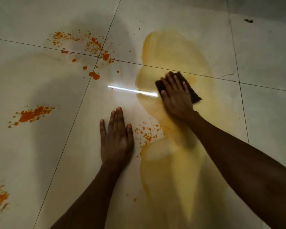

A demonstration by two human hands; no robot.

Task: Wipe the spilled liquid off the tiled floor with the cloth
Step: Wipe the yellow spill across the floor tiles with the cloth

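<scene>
- The right hand (176, 98) lies flat on a small dark brown square cloth (192, 91), fingers straight and slightly spread, pressing it down onto the pale glossy tiled floor (262, 55); nothing is curled round the cloth, it is only pinned under the palm and fingers.
- The cloth sits in the upper half of a broad pale yellow smear of thinned liquid (175, 52), just below a dark grout line (221, 77) that crosses it.
- That smear's long axis runs from far to near, roughly along the right forearm, so a stroke pulled back toward the body would probably cover most of it.
- The left hand (116, 136) is flat on a dry part of the tile, fingers straight and close together, holding nothing; it appears to prop the body.
- Unwiped bright orange splatters lie to the left of the cloth: a small cluster of orange drops (147, 131) between the two hands, a denser group (96, 47) at the tile junction farther off, and an orange blotch (33, 114) well to the left.
- The left hand is nearer to these, yet the cloth is under the right, which would have to sweep leftward to reach them.
</scene>
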